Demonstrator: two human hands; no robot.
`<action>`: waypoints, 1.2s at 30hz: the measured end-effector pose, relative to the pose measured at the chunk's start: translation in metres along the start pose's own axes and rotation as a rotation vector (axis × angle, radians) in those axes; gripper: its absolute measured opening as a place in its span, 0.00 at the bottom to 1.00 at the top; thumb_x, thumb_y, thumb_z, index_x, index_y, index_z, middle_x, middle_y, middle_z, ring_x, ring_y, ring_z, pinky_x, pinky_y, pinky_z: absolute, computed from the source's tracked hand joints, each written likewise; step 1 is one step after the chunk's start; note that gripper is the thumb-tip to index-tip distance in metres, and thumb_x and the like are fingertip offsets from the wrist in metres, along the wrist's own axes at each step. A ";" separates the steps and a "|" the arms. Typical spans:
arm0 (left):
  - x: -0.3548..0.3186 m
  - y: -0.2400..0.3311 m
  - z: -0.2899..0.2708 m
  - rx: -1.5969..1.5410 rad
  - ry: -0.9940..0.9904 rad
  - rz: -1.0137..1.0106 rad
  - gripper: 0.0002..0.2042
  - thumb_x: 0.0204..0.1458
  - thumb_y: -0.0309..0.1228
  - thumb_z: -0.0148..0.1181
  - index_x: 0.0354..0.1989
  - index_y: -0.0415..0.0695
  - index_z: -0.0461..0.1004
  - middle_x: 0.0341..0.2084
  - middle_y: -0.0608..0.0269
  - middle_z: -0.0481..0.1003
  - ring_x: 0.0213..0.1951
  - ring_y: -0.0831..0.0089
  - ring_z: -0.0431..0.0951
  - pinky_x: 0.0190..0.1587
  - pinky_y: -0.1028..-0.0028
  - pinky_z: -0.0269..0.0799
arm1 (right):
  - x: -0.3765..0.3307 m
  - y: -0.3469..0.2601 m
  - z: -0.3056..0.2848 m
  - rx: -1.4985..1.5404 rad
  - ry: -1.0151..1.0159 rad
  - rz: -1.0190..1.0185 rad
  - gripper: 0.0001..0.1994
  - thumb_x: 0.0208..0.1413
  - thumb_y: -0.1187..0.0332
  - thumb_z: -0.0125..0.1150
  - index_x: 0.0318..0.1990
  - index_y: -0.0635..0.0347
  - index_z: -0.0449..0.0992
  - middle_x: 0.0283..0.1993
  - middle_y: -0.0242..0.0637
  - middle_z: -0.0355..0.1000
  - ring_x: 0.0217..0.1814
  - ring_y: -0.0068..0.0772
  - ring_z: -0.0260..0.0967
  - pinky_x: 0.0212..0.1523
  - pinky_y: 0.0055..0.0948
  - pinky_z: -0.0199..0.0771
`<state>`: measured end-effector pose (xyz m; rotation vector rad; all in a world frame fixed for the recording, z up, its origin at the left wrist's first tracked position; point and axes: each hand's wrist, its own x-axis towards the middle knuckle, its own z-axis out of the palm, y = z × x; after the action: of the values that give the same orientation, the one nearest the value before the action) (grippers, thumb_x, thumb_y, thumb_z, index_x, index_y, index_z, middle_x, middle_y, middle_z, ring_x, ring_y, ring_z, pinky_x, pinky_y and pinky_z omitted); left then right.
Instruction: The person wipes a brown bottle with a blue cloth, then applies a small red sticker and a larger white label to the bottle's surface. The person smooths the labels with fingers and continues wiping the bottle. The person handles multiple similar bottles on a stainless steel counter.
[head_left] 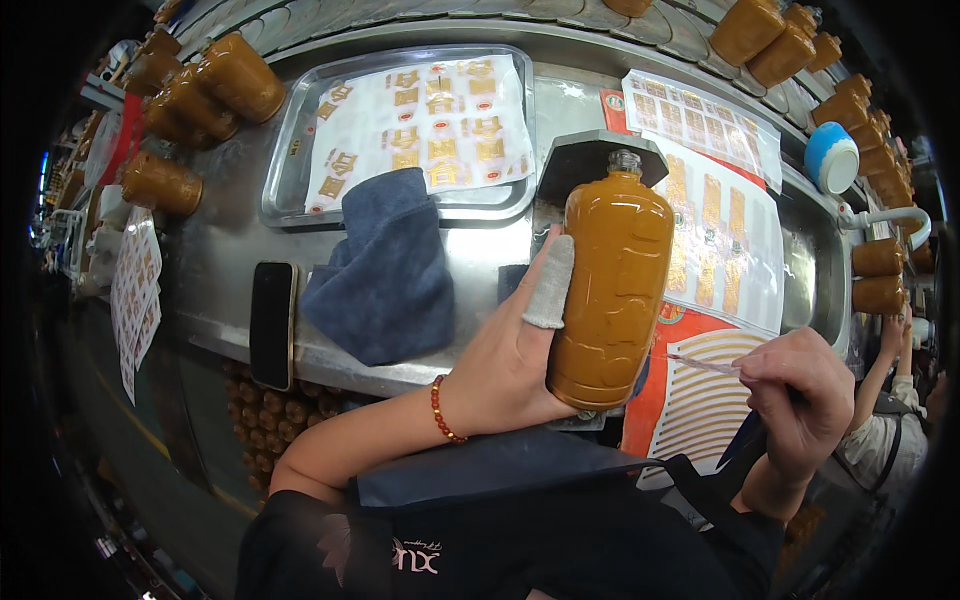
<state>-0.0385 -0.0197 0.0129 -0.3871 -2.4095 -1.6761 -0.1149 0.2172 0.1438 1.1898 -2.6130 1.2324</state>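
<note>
My left hand (525, 355) grips a caramel-brown glass bottle (615, 290) from its left side, tilted slightly, with the clear threaded neck pointing away from me. A grey cloth finger sleeve (550, 285) covers one digit of that hand. Between thumb and fingertips, my right hand (800, 390) pinches a thin, translucent strip (705, 365) to the right of the bottle, apart from it. Beneath the strip lies a label sheet (705, 395) with curved gold bands. Behind the bottle's neck is a dark octagonal block (580, 150).
A metal tray (275, 180) holds gold-printed label sheets. Nearby are a blue-grey cloth (390, 280) and a black phone (272, 325). More label sheets (755, 245) lie on the right. Brown bottles (240, 80) stand at left and along the far right, by a blue-and-white cup (832, 158).
</note>
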 end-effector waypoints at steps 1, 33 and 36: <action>-0.001 0.002 -0.004 0.075 0.000 0.009 0.60 0.42 0.43 0.80 0.76 0.35 0.40 0.70 0.30 0.52 0.68 0.37 0.62 0.70 0.57 0.60 | 0.002 -0.004 0.002 0.021 0.004 -0.012 0.07 0.43 0.85 0.63 0.32 0.68 0.80 0.26 0.41 0.77 0.28 0.31 0.74 0.30 0.24 0.68; 0.020 0.009 -0.002 -0.417 0.020 -0.357 0.45 0.54 0.31 0.71 0.68 0.31 0.41 0.63 0.45 0.59 0.65 0.62 0.64 0.65 0.65 0.62 | 0.063 0.050 0.060 0.356 -0.061 0.191 0.03 0.57 0.76 0.68 0.38 0.62 0.82 0.33 0.25 0.73 0.25 0.08 0.60 0.25 0.13 0.56; 0.017 0.001 0.008 -0.413 0.129 -0.310 0.37 0.52 0.41 0.74 0.54 0.25 0.57 0.50 0.40 0.68 0.53 0.61 0.74 0.55 0.66 0.72 | 0.063 0.050 0.060 0.340 -0.059 0.189 0.03 0.57 0.76 0.68 0.38 0.62 0.82 0.33 0.25 0.73 0.25 0.08 0.62 0.25 0.13 0.57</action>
<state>-0.0537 -0.0095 0.0161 0.0496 -2.1044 -2.2614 -0.1751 0.1577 0.0899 1.0475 -2.6850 1.7611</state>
